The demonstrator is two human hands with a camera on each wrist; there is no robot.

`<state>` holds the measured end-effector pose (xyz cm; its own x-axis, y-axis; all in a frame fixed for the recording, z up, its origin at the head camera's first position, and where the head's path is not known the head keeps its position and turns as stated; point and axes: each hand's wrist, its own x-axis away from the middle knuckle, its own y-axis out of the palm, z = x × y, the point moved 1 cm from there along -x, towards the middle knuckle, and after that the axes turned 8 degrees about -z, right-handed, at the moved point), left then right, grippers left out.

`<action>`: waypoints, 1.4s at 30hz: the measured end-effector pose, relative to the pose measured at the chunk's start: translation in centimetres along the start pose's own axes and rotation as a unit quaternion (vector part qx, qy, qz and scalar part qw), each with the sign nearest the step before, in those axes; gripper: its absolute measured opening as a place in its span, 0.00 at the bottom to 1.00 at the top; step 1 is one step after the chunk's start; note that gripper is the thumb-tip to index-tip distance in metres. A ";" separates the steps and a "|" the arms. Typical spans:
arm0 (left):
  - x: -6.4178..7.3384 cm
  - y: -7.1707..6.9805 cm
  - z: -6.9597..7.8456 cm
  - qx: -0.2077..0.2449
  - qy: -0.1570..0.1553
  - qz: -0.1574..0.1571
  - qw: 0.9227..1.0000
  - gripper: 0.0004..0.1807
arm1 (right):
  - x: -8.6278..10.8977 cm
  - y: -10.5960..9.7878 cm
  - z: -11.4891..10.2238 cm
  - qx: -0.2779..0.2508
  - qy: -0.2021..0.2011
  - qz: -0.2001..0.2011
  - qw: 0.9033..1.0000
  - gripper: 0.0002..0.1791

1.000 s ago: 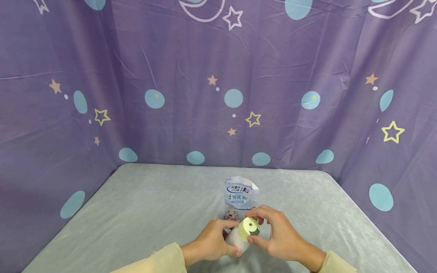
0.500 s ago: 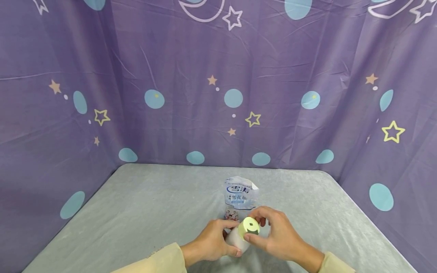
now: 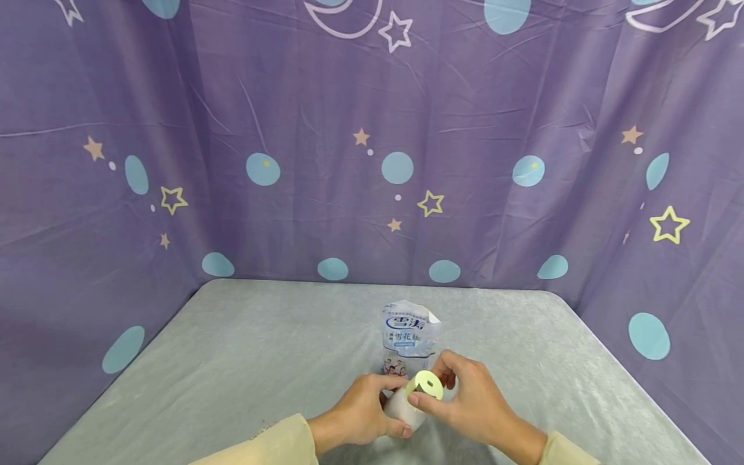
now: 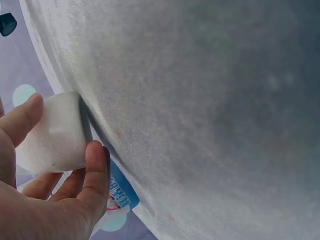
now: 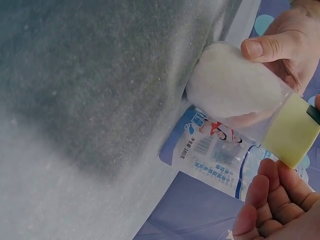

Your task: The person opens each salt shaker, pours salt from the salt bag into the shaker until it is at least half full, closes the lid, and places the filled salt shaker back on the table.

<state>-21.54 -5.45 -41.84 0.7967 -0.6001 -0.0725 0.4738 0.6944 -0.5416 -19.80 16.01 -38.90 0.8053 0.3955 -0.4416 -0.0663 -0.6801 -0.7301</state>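
A clear shaker bottle (image 3: 403, 408) filled with white grains stands on the cloth-covered table, slightly tilted in the head view. My left hand (image 3: 365, 408) grips its body, thumb on the near side and fingers round the far side. On top sits a pale yellow-green lid (image 5: 291, 131) with a dark green patch. My right hand (image 3: 472, 402) pinches this lid between thumb and fingers; its thumb partly covers the dark patch. Just behind the bottle, a blue and white printed salt bag (image 3: 410, 332) stands upright with its lower part hidden.
Pale grey-green cloth covers the table (image 3: 279, 342). A purple curtain (image 3: 325, 219) with stars and blue dots hangs behind and along both sides. The left wrist view shows a small dark object (image 4: 7, 24) in its upper left corner.
The lid has turned clockwise as seen from above, its dark patch moving leftward. My right thumb has moved left with it. The left hand, bottle body and bag have stayed put.
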 end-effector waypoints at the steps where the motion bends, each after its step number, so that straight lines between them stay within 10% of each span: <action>1: 0.0 0.0 0.0 0.000 0.001 0.001 1.000 0.32 | 0.0 0.0 0.0 0.000 0.006 -0.002 1.000 0.21; 12: 0.1 0.0 0.0 0.003 -0.001 0.002 1.000 0.32 | -0.1 -0.1 0.1 -0.007 0.012 -0.017 1.000 0.20; 22: 0.0 0.0 0.0 -0.016 0.008 0.005 1.000 0.30 | -0.1 -0.7 0.5 -0.001 -0.100 -0.037 0.994 0.33; 42: 0.0 -0.1 0.1 -0.003 -0.004 -0.010 1.000 0.30 | -0.2 -0.8 0.2 -0.004 -0.098 -0.045 0.994 0.22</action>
<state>-21.57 -5.46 -41.66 0.7900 -0.6105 -0.0555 0.4868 0.6797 -0.5487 -20.03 16.63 -38.34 0.6775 0.5671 -0.4684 0.0065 -0.6415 -0.7671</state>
